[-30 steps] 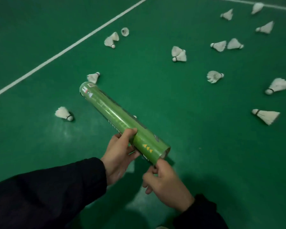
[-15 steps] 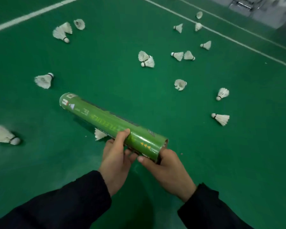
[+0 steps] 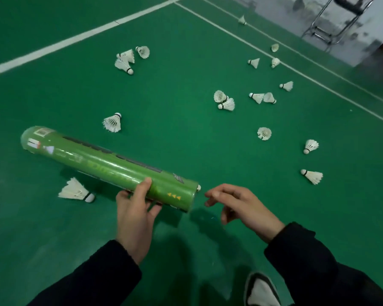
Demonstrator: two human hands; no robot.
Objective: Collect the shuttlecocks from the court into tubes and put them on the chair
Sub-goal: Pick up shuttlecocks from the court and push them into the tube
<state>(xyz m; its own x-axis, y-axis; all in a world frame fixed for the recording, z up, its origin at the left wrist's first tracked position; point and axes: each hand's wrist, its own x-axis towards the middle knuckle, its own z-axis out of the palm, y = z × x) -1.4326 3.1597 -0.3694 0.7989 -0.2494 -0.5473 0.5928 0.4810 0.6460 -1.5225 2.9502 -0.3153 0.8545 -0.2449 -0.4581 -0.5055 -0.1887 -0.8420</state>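
Note:
My left hand (image 3: pixel 135 212) grips a long green shuttlecock tube (image 3: pixel 102 164) near its open right end, held roughly level above the court. A white cork tip (image 3: pixel 198 187) pokes out at that open end. My right hand (image 3: pixel 237 204) hovers just right of the opening, fingers loosely curled, holding nothing. Several white shuttlecocks lie scattered on the green floor: one (image 3: pixel 75 191) under the tube, one (image 3: pixel 112 123) beyond it, a pair (image 3: pixel 224 100) in the middle, others (image 3: pixel 311 176) to the right.
A metal chair (image 3: pixel 332 21) stands at the far top right beyond the white court lines (image 3: pixel 296 69). My shoe (image 3: pixel 261 290) is at the bottom edge. A dark wall base borders the court on the right.
My right hand has let go of the tube's open end and drawn away to the right. The view has swung right, bringing the chair into sight.

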